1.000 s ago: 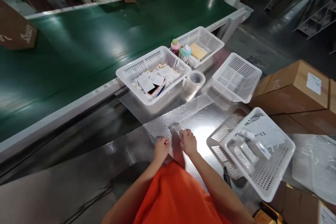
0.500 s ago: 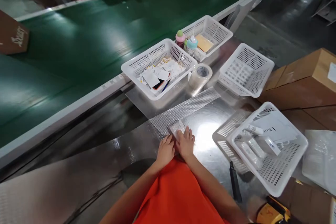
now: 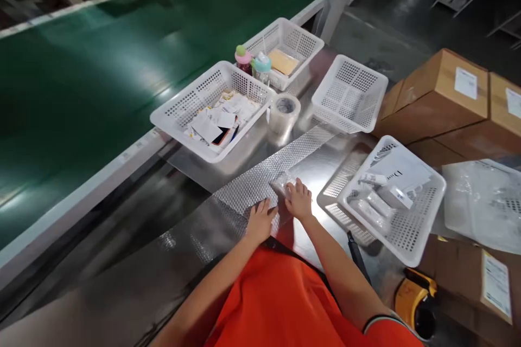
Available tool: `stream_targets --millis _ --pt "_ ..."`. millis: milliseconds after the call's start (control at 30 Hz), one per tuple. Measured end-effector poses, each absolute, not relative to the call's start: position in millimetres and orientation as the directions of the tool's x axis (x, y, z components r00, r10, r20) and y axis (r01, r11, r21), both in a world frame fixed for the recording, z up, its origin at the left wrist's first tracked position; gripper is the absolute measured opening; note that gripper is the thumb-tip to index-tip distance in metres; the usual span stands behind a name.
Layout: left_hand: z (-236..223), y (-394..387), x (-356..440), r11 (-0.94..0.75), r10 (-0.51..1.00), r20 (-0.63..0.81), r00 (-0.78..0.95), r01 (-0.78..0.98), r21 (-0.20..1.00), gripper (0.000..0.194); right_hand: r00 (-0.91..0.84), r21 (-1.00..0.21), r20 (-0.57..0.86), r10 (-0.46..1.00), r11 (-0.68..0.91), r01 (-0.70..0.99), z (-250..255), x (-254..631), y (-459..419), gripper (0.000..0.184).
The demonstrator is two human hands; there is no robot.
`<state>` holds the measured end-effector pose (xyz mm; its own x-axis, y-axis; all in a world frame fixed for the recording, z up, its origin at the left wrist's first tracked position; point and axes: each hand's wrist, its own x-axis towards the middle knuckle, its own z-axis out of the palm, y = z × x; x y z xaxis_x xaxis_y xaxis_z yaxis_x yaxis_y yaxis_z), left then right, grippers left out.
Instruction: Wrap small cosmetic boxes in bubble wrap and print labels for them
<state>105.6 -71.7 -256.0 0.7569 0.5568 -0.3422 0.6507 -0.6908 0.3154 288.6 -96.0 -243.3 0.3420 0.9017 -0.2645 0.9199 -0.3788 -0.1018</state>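
A strip of clear bubble wrap (image 3: 260, 179) runs across the shiny metal table. On it, in front of me, lies a small packet in clear bubble wrap (image 3: 281, 182); its contents cannot be made out. My right hand (image 3: 300, 201) grips the right end of this packet with bent fingers. Just left of it, my left hand (image 3: 261, 222) rests on the bubble wrap with its fingers apart, not touching the packet. Near my right forearm a black cutter knife (image 3: 357, 257) lies on the table.
Beyond the strip stand a roll of clear tape (image 3: 284, 119), a basket of papers (image 3: 179, 133), two bottles (image 3: 262, 66) and a green conveyor belt (image 3: 101, 81). To the right are a basket with small wrapped boxes (image 3: 423, 233), cartons (image 3: 439, 103) and a yellow tape dispenser (image 3: 409, 295).
My hands have moved apart: the right has shifted up and right with the packet's end, while the left has come off the packet. The view has turned right.
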Motion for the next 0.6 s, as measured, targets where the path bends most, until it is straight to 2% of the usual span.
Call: stream_targets --millis 133,200,300,367,433,533,600 --pt "-259.1 -57.8 103.2 -0.739 0.545 -0.310 0.779 0.621 0.260 0.056 0.327 -0.189 -0.176 0.929 -0.357 0.915 -241.8 284.6 -104.3 0.056" --pt "-260.3 -50.0 105.4 -0.737 0.571 -0.306 0.762 0.640 0.218 0.056 0.347 -0.282 -0.057 0.936 -0.349 0.894 -240.6 291.3 -127.4 0.054" --pt "-261.6 -39.1 108.1 -0.739 0.586 -0.310 0.749 0.651 0.176 0.061 0.499 -0.377 0.126 0.857 -0.424 0.823 -244.5 307.4 -197.1 0.044" --pt "-261.9 -33.1 107.3 -0.730 0.587 -0.342 0.734 0.662 0.167 0.067 0.648 -0.319 0.174 0.741 -0.580 0.749 -251.0 316.7 -257.0 0.043" --pt "-261.1 -28.6 104.9 -0.722 0.579 -0.382 0.720 0.670 0.170 0.069 0.798 -0.171 0.161 0.581 -0.780 0.602 -258.6 322.8 -312.1 0.046" --pt "-257.6 -25.1 102.3 -0.725 0.560 -0.410 0.720 0.665 0.178 0.068 0.918 0.054 0.013 0.396 -0.917 0.394 -267.7 329.4 -364.0 0.049" --pt "-255.0 -24.7 102.9 -0.727 0.559 -0.415 0.718 0.665 0.173 0.069 0.929 0.120 -0.101 0.355 -0.923 0.366 -270.1 335.3 -376.8 0.044"
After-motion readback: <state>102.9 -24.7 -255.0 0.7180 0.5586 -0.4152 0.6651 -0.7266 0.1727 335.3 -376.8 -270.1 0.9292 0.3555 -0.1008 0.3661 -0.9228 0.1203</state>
